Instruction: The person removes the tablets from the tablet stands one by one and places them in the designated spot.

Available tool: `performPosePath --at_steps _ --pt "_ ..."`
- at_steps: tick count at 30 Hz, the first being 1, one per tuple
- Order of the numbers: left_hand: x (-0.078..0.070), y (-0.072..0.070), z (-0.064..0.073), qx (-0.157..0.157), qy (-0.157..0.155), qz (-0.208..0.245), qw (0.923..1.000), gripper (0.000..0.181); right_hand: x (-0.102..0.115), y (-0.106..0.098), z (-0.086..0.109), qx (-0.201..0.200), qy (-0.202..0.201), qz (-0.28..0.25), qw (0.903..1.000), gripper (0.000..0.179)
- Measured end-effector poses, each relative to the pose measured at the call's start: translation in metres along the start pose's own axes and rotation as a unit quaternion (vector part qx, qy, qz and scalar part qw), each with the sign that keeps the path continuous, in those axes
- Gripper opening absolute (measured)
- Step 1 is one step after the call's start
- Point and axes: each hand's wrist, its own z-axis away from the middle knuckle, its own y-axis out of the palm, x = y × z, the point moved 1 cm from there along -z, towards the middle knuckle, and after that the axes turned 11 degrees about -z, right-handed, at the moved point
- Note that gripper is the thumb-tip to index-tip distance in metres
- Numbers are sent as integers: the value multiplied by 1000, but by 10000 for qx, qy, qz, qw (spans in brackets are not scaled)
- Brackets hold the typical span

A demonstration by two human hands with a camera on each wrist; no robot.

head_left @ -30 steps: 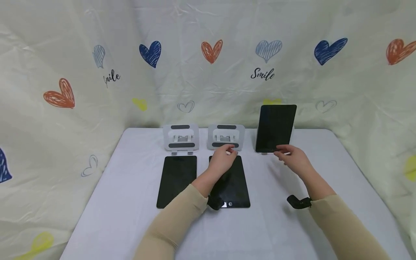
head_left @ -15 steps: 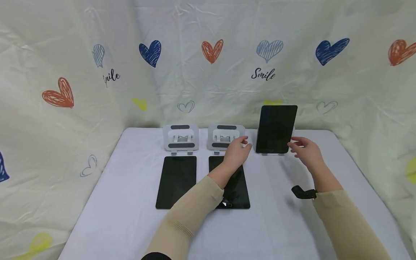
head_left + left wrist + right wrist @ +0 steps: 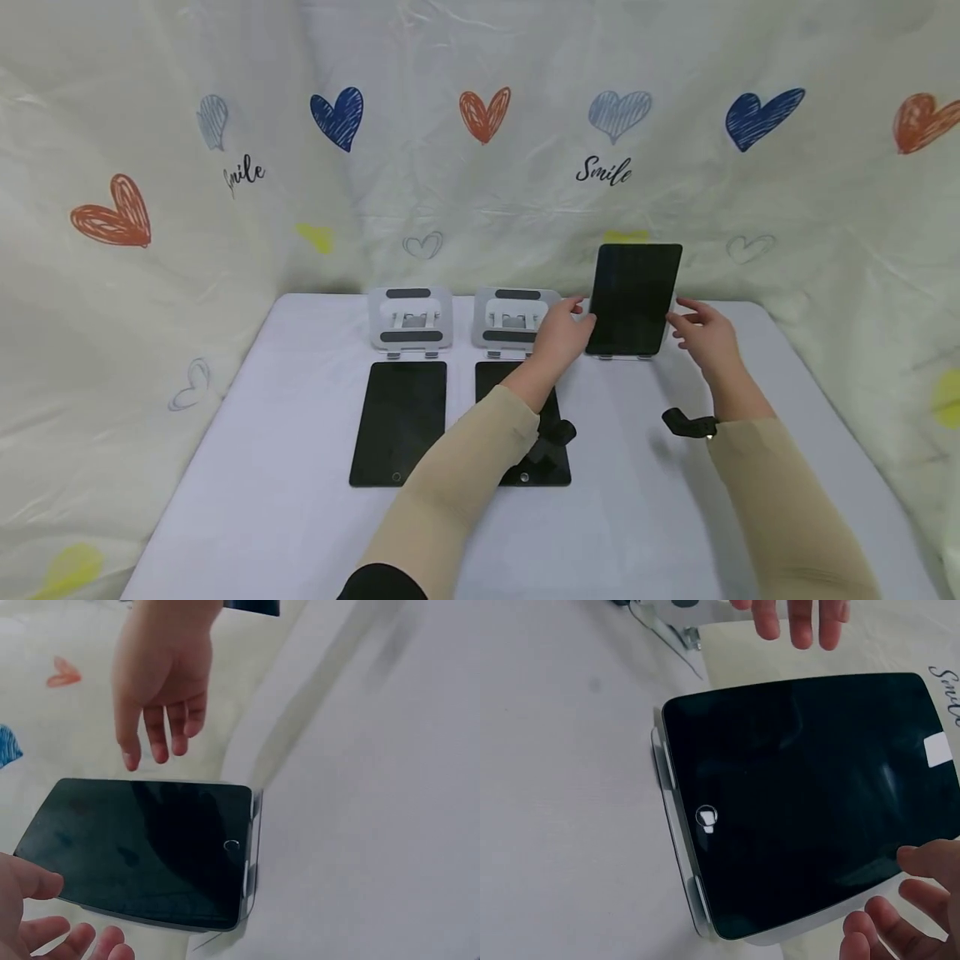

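Observation:
A black tablet (image 3: 633, 300) leans upright on a pale stand at the table's back right; its home button shows in both wrist views. At its left edge is my left hand (image 3: 564, 333), the fingers relaxed and apart. In the left wrist view my left thumb (image 3: 45, 883) overlaps the edge of the screen; contact is unclear. My right hand (image 3: 707, 337) is beside the right edge. In the right wrist view the right thumb (image 3: 930, 861) overlaps the screen edge, with the fingers loosely bent beyond the side. Neither hand grips the tablet.
Two pale stands, left (image 3: 410, 321) and middle (image 3: 513, 321), stand along the back. Before them lie two flat black tablets, left (image 3: 397, 425) and middle (image 3: 495, 379); my left forearm crosses over the middle one. A heart-patterned curtain (image 3: 420, 192) hangs behind the white table (image 3: 262, 467).
My left hand has moved right and away from me, from above the middle tablet to the upright tablet's left edge. My right hand has risen from its lower corner to its right side.

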Motion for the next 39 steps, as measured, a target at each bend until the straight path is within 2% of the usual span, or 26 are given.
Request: performPosePath --at_steps 4,9,15,25,30,33,39 --pt "-9 1 -7 58 -5 14 10000 46 -1 0 -8 -68 41 -15 10000 60" --pt "-17 1 -14 120 75 -232 9996 52 -2 0 -14 -14 95 76 9999 64" --pt "-19 2 -13 181 201 -354 9990 54 -5 4 -17 65 245 271 9993 66" --pt "-20 7 -12 80 198 -434 9988 53 -4 5 -19 -81 -119 454 9989 63" --pt "-18 10 -15 -135 284 -317 9990 48 -5 6 -19 -250 -187 290 9991 59" --pt "-15 14 -18 -397 372 -150 9984 44 -5 6 -18 -366 -238 139 9989 57" --pt "-11 19 -21 -857 487 -103 9951 38 -6 6 -16 -530 -284 135 9981 53"
